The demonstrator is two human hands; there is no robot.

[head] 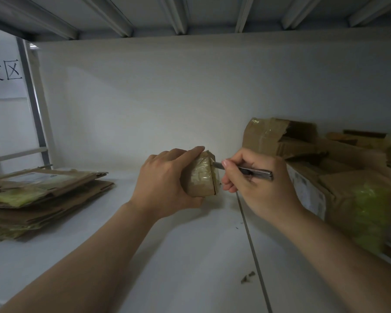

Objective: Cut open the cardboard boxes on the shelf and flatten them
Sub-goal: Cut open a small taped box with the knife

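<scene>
We see a brown small box point(201, 177) under glossy yellowish tape, a silver-grey knife point(255, 171) and a white shelf point(178, 256). The flattened stack point(43, 195) and the boxes at right point(339, 184) are brown, patched with yellow-green tape. Black characters mark the white sign point(5, 71).

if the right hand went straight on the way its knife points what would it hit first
The small box gripped by the left hand. The right hand aims the knife leftward, and its tip seems to be at the box's taped end, near the top edge, though depth is unclear.
</scene>
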